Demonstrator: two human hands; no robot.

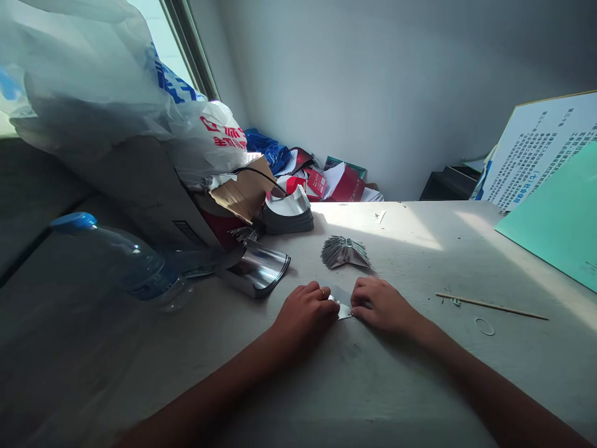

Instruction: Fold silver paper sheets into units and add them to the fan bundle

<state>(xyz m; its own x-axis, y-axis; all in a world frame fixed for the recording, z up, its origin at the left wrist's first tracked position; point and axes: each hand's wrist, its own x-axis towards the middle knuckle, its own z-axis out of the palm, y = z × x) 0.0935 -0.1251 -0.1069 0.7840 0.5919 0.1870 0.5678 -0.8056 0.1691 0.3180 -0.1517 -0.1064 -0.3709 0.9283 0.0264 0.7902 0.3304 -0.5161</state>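
Observation:
A small folded piece of silver foil (342,309) lies on the pale tabletop (373,398), pinched between the fingertips of my left hand (303,314) and my right hand (377,305). Its ends are hidden by my fingers. Just beyond my hands sits a fan-shaped stack of folded foil pieces (345,252), not touching them. To the left of that stack lies a curled sheet of silver foil (256,269). A ring shows on one finger of my left hand.
A plastic water bottle (125,261) with a blue cap lies at the left, below a large plastic bag (93,87) and cardboard (242,190). Papers are heaped at the back. At the right lie a wooden stick (492,305), a rubber band (484,326), a green board (555,211) and a printed poster (536,149).

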